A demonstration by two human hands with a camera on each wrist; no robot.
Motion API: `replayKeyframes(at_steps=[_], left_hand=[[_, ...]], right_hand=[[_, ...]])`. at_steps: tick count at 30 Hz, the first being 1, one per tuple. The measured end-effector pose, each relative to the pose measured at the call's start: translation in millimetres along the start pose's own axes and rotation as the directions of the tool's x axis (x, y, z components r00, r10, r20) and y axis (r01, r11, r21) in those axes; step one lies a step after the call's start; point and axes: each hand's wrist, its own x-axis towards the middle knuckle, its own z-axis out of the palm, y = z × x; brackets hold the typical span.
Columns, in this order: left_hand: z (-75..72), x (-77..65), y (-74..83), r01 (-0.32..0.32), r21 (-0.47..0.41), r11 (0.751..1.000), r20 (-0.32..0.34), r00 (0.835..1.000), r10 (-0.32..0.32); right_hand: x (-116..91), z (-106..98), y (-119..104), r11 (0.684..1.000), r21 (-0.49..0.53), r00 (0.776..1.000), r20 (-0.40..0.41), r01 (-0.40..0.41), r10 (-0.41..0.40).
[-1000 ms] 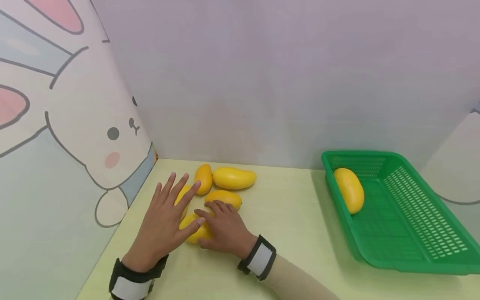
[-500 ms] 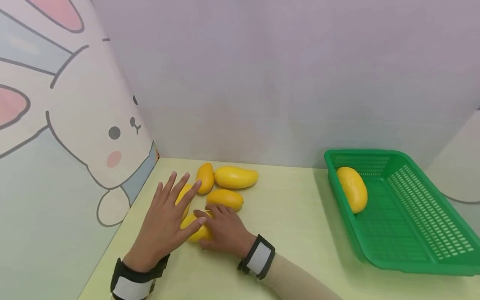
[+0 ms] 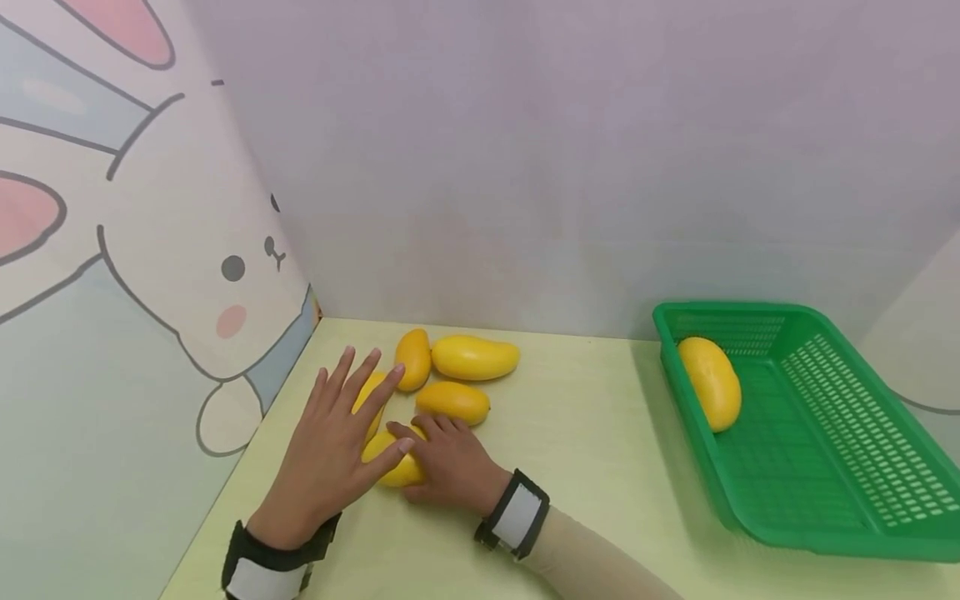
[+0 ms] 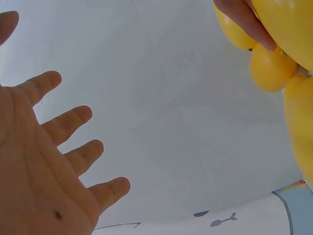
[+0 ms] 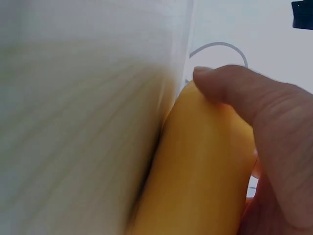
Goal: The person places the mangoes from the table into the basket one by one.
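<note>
My right hand (image 3: 459,467) grips a yellow mango (image 3: 401,472) lying on the table, fingers over its far side and thumb on the near side. In the right wrist view the thumb (image 5: 230,85) presses one end of that mango (image 5: 195,161). My left hand (image 3: 330,450) hovers to its left with fingers straight and spread, its palm bare in the left wrist view. It partly covers another mango (image 3: 367,392) behind it. Beyond the right hand lie a mango (image 3: 453,402), a small orange-yellow mango (image 3: 413,360) and a longer mango (image 3: 476,357).
A green plastic basket (image 3: 705,475) stands on the table at the right, with one mango (image 3: 710,383) against its left wall. A pale back wall (image 3: 525,167) rises behind the table, and a rabbit-printed side wall (image 3: 150,350) stands at the left.
The head view has shifted slightly, moving the mangoes and basket a little to the right in the picture. Both hands keep nearly the same pose.
</note>
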Motion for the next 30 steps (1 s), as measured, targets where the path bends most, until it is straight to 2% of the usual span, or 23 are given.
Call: replayKeyframes(at_steps=[18, 30], left_hand=[[0.5, 0.5, 0.5, 0.0, -0.003, 1.0, 0.003, 1.0, 0.0], [-0.5, 0.4, 0.2, 0.003, 0.0, 1.0, 0.008, 1.0, -0.003]], right_hand=[[-3, -3, 2, 0.999, 0.037, 1.0, -0.012, 0.005, -0.004], [-5, -35, 7, 0.999, 0.027, 0.997, -0.07, -0.043, 0.044]])
